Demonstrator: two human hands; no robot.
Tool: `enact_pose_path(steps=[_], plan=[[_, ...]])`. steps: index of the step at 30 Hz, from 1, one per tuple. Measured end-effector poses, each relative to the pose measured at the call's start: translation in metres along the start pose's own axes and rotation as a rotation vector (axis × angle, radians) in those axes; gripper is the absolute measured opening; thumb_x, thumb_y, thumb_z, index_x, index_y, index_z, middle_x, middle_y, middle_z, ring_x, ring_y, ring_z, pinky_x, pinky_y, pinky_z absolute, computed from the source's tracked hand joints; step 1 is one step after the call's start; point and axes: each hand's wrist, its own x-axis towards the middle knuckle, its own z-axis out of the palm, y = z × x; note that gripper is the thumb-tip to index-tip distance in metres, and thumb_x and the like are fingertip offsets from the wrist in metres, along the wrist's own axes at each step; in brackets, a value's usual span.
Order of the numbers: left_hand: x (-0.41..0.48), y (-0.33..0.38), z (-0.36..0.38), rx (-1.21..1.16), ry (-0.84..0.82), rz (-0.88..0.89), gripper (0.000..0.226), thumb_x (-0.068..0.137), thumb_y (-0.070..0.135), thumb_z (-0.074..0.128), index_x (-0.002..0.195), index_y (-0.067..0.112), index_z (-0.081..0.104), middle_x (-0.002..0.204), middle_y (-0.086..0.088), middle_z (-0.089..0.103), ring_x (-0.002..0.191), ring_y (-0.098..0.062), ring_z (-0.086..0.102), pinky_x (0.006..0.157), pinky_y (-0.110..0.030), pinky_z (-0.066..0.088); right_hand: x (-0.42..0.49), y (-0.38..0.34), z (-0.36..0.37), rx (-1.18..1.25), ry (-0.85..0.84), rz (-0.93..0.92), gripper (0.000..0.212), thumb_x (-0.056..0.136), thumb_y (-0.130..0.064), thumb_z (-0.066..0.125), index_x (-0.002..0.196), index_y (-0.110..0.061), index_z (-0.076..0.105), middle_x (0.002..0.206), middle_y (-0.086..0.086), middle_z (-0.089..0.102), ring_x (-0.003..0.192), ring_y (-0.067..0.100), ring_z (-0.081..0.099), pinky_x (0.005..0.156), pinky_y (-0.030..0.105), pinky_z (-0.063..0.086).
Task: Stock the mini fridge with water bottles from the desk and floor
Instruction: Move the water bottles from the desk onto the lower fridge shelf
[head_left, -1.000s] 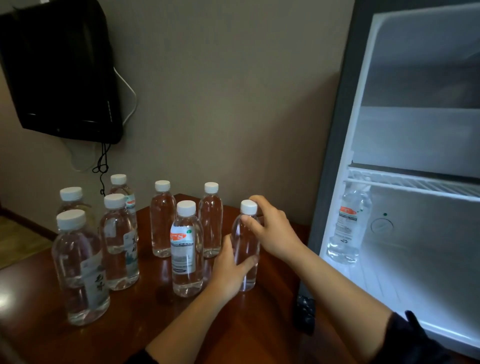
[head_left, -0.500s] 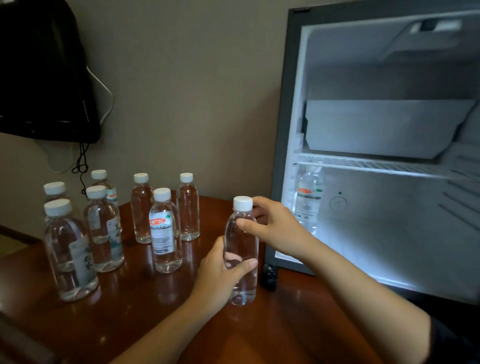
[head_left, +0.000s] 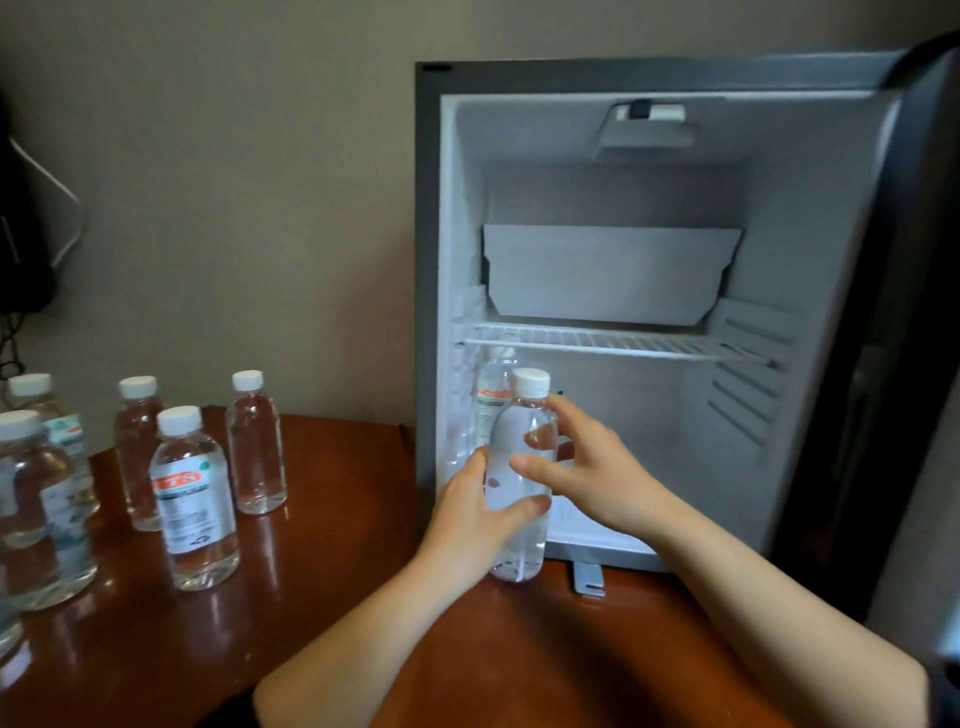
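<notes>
1. A clear water bottle (head_left: 519, 483) with a white cap is being held upright right in front of the open mini fridge (head_left: 675, 78), low down at its left front corner. Its base looks to be just at the edge of the tabletop (head_left: 337, 519); whether it's actually touching is hard to tell.
2. The lower half of that bottle is being wrapped by the left hand (head_left: 467, 519), thumb across the front, so those fingers are being clamped on it.
3. The upper half is being pinched by the right hand (head_left: 597, 478), with the fingers (head_left: 535, 436) closed on the bottle just below the shoulder and the thumb lower down on the front.
4. Behind the held bottle, a second bottle (head_left: 496, 384) with an orange-striped label is being kept inside the fridge, standing at the far left under the wire shelf (head_left: 623, 340).
5. A white box-like panel (head_left: 608, 275) is being seen above that shelf at the back of the fridge, and the fridge door (head_left: 914, 312) is being left swung open on the right.
6. Off to the left, well apart from the hands, more bottles are being kept upright on the tabletop: a labelled bottle (head_left: 195, 499) nearest, a plain bottle (head_left: 256, 441) behind it, a third one (head_left: 137, 447) further left, and a few more (head_left: 36, 493) being cut off by the left edge.
7. Some dark gear with cables (head_left: 21, 234) is being seen on the wall at the far left.
</notes>
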Motion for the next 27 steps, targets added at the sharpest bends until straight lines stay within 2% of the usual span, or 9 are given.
enact_pose_path(steps=[3, 6, 7, 9, 11, 13, 19, 24, 27], plan=[[0.018, 0.004, 0.017, -0.014, -0.063, 0.006, 0.041, 0.074, 0.025, 0.076, 0.108, 0.028, 0.053, 0.089, 0.02, 0.057, 0.085, 0.004, 0.055, 0.071, -0.006, 0.043, 0.002, 0.019, -0.015, -0.042, 0.05, 0.04, 0.043, 0.082, -0.029, 0.07, 0.119, -0.035, 0.05, 0.096, -0.006, 0.063, 0.096, 0.016, 0.061, 0.083, 0.032, 0.052], [0.032, 0.001, 0.033, -0.007, -0.098, 0.018, 0.047, 0.076, 0.027, 0.074, 0.112, 0.038, 0.046, 0.095, 0.026, 0.056, 0.087, 0.012, 0.052, 0.07, -0.003, 0.039, 0.005, 0.032, -0.024, -0.09, 0.084, 0.055, 0.044, 0.082, -0.026, 0.071, 0.12, -0.032, 0.05, 0.089, -0.021, 0.061, 0.087, -0.01, 0.059, 0.073, 0.008, 0.044], [0.035, -0.001, 0.037, -0.013, -0.096, 0.014, 0.048, 0.076, 0.026, 0.074, 0.112, 0.039, 0.045, 0.098, 0.025, 0.057, 0.089, 0.012, 0.051, 0.071, -0.003, 0.039, 0.007, 0.036, -0.025, -0.114, 0.096, 0.064, 0.045, 0.082, -0.026, 0.071, 0.121, -0.033, 0.049, 0.087, -0.025, 0.059, 0.086, -0.011, 0.058, 0.073, 0.007, 0.043], [0.042, -0.005, 0.047, -0.018, -0.073, 0.02, 0.047, 0.078, 0.025, 0.072, 0.113, 0.04, 0.044, 0.1, 0.026, 0.054, 0.087, 0.017, 0.048, 0.07, 0.001, 0.038, 0.011, 0.045, -0.027, -0.154, 0.128, 0.09, 0.049, 0.082, -0.029, 0.07, 0.126, -0.031, 0.048, 0.09, -0.023, 0.06, 0.089, 0.002, 0.06, 0.08, 0.018, 0.047], [0.048, -0.009, 0.057, -0.005, -0.027, 0.016, 0.048, 0.081, 0.026, 0.07, 0.121, 0.035, 0.045, 0.11, 0.018, 0.05, 0.089, 0.014, 0.045, 0.074, -0.002, 0.035, 0.016, 0.055, -0.027, -0.18, 0.152, 0.116, 0.053, 0.082, -0.034, 0.069, 0.13, -0.03, 0.046, 0.099, -0.01, 0.065, 0.097, 0.016, 0.06, 0.086, 0.033, 0.05], [0.052, -0.013, 0.065, 0.009, 0.024, -0.031, 0.056, 0.083, 0.03, 0.067, 0.133, 0.027, 0.042, 0.123, 0.007, 0.042, 0.098, 0.002, 0.043, 0.086, -0.011, 0.033, 0.02, 0.062, -0.026, -0.181, 0.17, 0.133, 0.053, 0.082, -0.036, 0.068, 0.13, -0.032, 0.045, 0.108, -0.003, 0.066, 0.103, 0.02, 0.059, 0.089, 0.039, 0.049], [0.065, -0.025, 0.084, -0.017, 0.14, -0.056, 0.055, 0.089, 0.019, 0.058, 0.14, 0.021, 0.035, 0.133, 0.001, 0.039, 0.121, -0.013, 0.044, 0.097, -0.021, 0.036, 0.042, 0.078, -0.028, -0.193, 0.203, 0.142, 0.052, 0.083, -0.031, 0.069, 0.129, -0.027, 0.047, 0.104, 0.002, 0.068, 0.098, 0.023, 0.062, 0.081, 0.032, 0.049], [0.076, -0.033, 0.093, -0.014, 0.09, -0.046, 0.061, 0.094, 0.018, 0.049, 0.147, 0.023, 0.02, 0.15, 0.003, 0.026, 0.138, -0.012, 0.029, 0.105, -0.019, 0.025, 0.067, 0.09, -0.029, -0.166, 0.205, 0.168, 0.058, 0.084, -0.026, 0.069, 0.135, -0.014, 0.044, 0.119, -0.002, 0.06, 0.117, 0.017, 0.054, 0.078, 0.012, 0.034], [0.086, -0.038, 0.095, 0.021, 0.049, -0.035, 0.065, 0.095, 0.016, 0.046, 0.149, 0.022, 0.01, 0.156, 0.002, 0.013, 0.144, -0.013, 0.014, 0.111, -0.021, 0.016, 0.086, 0.099, -0.028, -0.17, 0.202, 0.224, 0.073, 0.084, -0.028, 0.069, 0.144, -0.01, 0.032, 0.141, 0.007, 0.05, 0.131, 0.024, 0.046, 0.098, 0.022, 0.038]])
